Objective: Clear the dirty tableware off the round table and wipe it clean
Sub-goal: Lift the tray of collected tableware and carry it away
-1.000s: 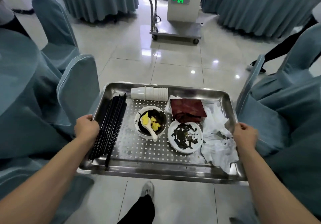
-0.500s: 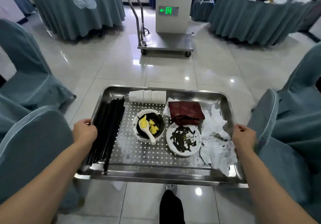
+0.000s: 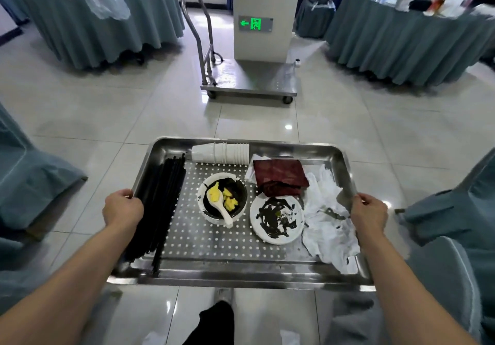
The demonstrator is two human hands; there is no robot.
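While the left hand (image 3: 122, 208) and right hand (image 3: 369, 214) curl round opposite rims of the tray (image 3: 241, 277), carried above the floor toward the cart (image 3: 251, 83), keep it level: the bowl (image 3: 222, 201), plate (image 3: 277, 219) and chopsticks (image 3: 160, 205) lie loose and could slide.

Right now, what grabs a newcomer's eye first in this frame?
The steel tray carried low in the centre, with the left hand and right hand gripping its side rims. On it lie black chopsticks at left, a bowl with a spoon, a smeared plate and crumpled napkins. Ahead stands a metal cart below a green exit sign.
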